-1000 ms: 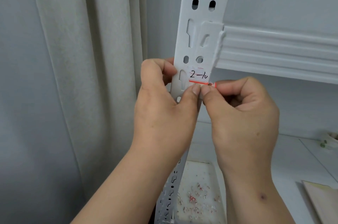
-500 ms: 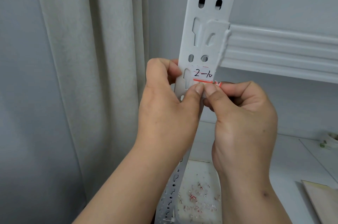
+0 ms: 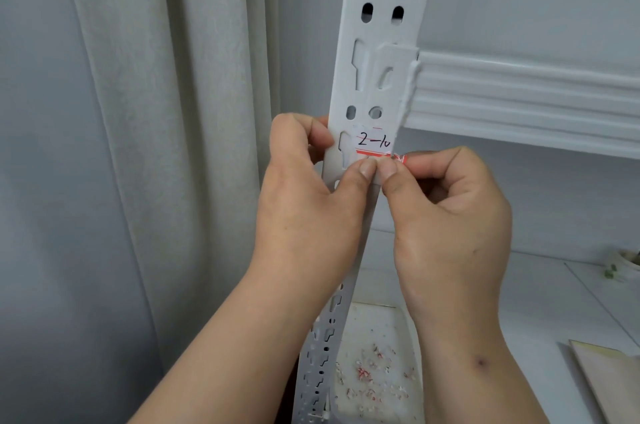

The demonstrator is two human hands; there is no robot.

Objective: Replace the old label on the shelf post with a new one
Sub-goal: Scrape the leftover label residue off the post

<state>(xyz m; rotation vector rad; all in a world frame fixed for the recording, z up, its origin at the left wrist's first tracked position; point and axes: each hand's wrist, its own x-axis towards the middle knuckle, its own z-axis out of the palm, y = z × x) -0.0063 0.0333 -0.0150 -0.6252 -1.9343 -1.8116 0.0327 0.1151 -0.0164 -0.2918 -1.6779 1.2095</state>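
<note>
Two bare hands are working at the white slotted shelf post (image 3: 377, 53). The label (image 3: 373, 143), white with a red lower band and handwritten marks, is sitting on the face of the post directly above both thumb tips. The left hand (image 3: 308, 202) is wrapping the post: its fingers (image 3: 298, 133) are curling round the post's left edge, level with the label and just beside it, while its thumb is pressing the post face right under the red band. The right hand (image 3: 446, 212) is curling its fingers inward, with thumb and forefinger pinching a crumpled red-and-white edge of the label that is sticking out past the post's right edge, touching the fingertip. The two thumb tips are lying side by side, touching or nearly so. Whether the pinched strip is already lifting off the post cannot be told. Below the wrists, a white tray (image 3: 377, 313) is holding small red and white paper scraps (image 3: 370, 375). A white shelf beam (image 3: 526, 101) is running off to the right above the right hand's knuckles.
</note>
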